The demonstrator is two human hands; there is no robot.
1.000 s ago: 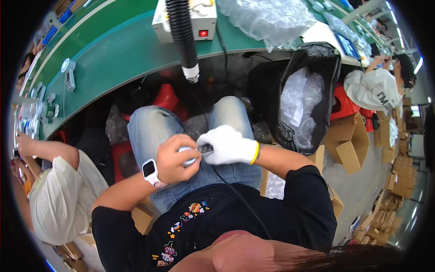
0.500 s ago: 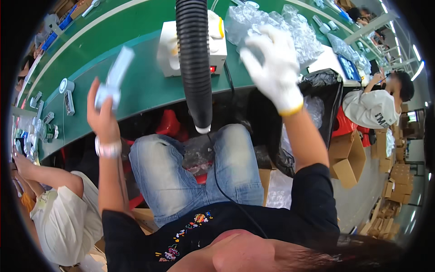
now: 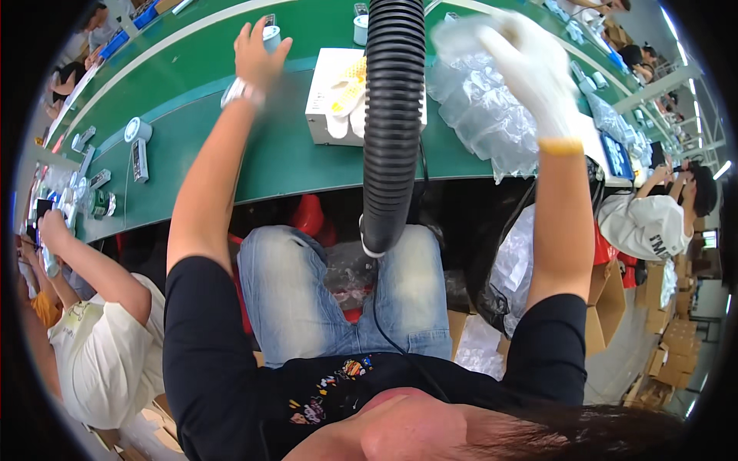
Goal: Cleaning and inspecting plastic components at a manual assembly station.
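My bare left hand (image 3: 257, 60) reaches over the green belt with its fingers spread, holding nothing that I can see. Right by its fingertips is a pale round-headed handheld device (image 3: 270, 35), partly hidden by the hand. My right hand (image 3: 530, 73), in a white knit glove with a yellow cuff, is raised over a heap of clear plastic bags (image 3: 488, 115). Motion smears its fingers, and whether they grip a bag cannot be made out. Between the hands stands a white box-shaped machine (image 3: 327, 104) with a white-and-yellow glove (image 3: 350, 92) on top.
A black ribbed hose (image 3: 394, 115) hangs down in front of the white machine. Farther left, a white round part (image 3: 138, 129) and a slim grey device (image 3: 139, 160) lie on the green table (image 3: 200, 146). Co-workers sit at both sides. A black-lined bin (image 3: 492, 284) stands by my right knee.
My left hand has moved forward and right to the belt, and the pale device has left its grip. The gloved right hand has shifted farther forward and right over the bags. My view has shifted.
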